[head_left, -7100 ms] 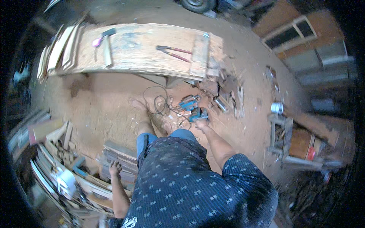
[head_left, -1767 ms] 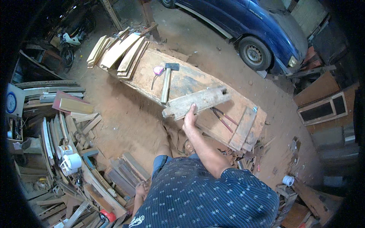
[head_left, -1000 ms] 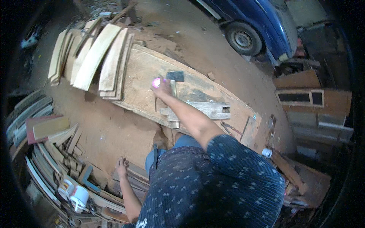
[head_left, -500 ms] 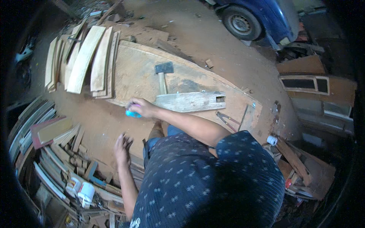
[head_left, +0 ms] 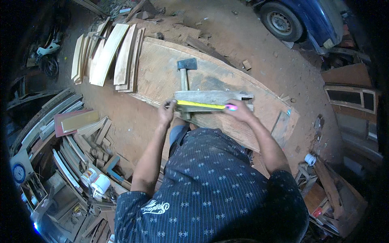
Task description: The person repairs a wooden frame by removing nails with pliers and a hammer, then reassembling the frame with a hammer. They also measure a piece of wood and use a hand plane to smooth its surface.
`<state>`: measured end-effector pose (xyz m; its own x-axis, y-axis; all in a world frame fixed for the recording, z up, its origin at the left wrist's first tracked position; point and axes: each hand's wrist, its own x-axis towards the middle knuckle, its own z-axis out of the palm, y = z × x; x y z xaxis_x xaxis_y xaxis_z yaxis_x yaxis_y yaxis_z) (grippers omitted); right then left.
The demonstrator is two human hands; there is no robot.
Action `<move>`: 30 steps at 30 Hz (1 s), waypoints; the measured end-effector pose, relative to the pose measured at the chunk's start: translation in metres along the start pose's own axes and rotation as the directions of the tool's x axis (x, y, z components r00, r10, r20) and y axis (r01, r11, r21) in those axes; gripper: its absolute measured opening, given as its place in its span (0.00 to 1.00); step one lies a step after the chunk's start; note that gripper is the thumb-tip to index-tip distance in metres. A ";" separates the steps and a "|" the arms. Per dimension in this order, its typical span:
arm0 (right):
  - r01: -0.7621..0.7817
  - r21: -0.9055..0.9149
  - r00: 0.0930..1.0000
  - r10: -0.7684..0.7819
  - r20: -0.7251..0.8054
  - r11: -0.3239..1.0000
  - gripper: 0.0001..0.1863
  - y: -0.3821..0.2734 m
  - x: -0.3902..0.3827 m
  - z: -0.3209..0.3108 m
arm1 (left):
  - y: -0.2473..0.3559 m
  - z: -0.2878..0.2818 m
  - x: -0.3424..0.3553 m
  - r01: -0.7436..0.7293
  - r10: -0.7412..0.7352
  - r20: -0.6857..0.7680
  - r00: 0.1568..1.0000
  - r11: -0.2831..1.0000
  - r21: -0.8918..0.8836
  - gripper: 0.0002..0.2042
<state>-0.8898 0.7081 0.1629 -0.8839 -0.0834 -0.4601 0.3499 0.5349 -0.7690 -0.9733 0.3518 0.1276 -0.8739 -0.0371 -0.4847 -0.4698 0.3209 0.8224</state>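
Between my two hands a tape measure's yellow blade point(head_left: 201, 105) stretches out, level with the near edge of a weathered wooden board point(head_left: 212, 96). My left hand point(head_left: 167, 111) pinches the blade's free end. In my right hand point(head_left: 240, 110) is the tape measure's pink and blue case point(head_left: 231, 107), mostly covered by the fingers. The board lies on a dusty wooden worktop and has a notch at its right end. Just beyond it rests a mallet point(head_left: 187, 64) with a dark head; its pale handle runs toward the board.
Several pale planks point(head_left: 108, 54) lie at the worktop's point(head_left: 158, 56) left end. Stacked timber offcuts point(head_left: 87, 150) and white buckets point(head_left: 100, 184) crowd the lower left. A blue vehicle point(head_left: 312, 20) stands at the far right, above a wooden cabinet frame point(head_left: 348, 95).
My right hand has moved right with the tape measure. My left hand has come up from beside the worktop and gripped the blade's end, and the yellow blade is now drawn out.
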 end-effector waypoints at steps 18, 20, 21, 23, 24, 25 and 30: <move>-0.085 -0.264 0.994 0.062 -0.092 0.961 0.24 0.120 -0.013 -0.116 | -0.018 0.021 0.047 0.157 -0.141 -0.088 0.986 0.966 0.207 0.17; -0.093 -0.270 0.993 0.069 -0.096 0.958 0.24 0.120 -0.011 -0.113 | -0.017 0.020 0.048 0.152 -0.133 -0.097 0.986 0.964 0.220 0.17; -0.101 -0.256 0.993 0.083 -0.082 0.961 0.24 0.121 -0.011 -0.113 | -0.018 0.020 0.046 0.141 -0.120 -0.104 0.987 0.965 0.223 0.16; -0.099 -0.243 0.992 0.077 -0.096 0.965 0.24 0.124 -0.011 -0.114 | -0.012 0.028 0.045 0.110 -0.088 -0.109 0.990 0.969 0.221 0.16; -0.086 -0.239 0.991 0.059 -0.120 0.967 0.24 0.128 -0.011 -0.111 | -0.011 0.029 0.047 0.126 -0.105 -0.101 0.989 0.966 0.225 0.16; -0.070 -0.237 0.990 0.037 -0.138 0.969 0.24 0.124 -0.011 -0.111 | -0.014 0.026 0.048 0.144 -0.124 -0.099 0.987 0.963 0.228 0.16; -0.049 -0.245 0.997 0.033 -0.071 0.968 0.25 0.110 -0.011 -0.118 | -0.020 0.018 0.048 0.078 -0.059 -0.088 0.994 0.969 0.236 0.16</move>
<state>-0.8783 0.8669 0.1361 -0.8917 -0.0061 -0.4526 0.3064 0.7278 -0.6135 -1.0034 0.3604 0.0825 -0.8523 -0.1387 -0.5043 -0.4937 0.5316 0.6882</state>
